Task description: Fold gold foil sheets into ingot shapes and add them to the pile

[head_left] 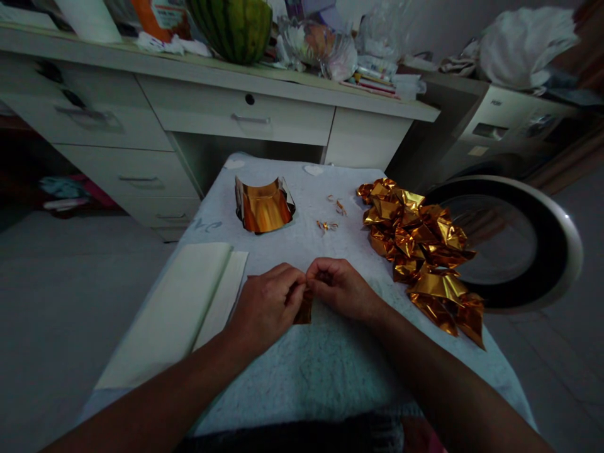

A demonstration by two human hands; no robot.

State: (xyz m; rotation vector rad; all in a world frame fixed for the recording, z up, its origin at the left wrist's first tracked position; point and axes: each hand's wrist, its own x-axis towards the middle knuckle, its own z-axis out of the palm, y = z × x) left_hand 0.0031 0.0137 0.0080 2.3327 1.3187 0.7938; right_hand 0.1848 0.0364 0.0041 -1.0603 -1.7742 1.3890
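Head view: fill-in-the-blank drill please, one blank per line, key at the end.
The crumpled foil pile lies on the table's ____ side.
The curved foil piece stands ____ from the person than the small foil piece at the left hand and right hand.
The washing machine's round door is ____.

Missing words: right; farther; open
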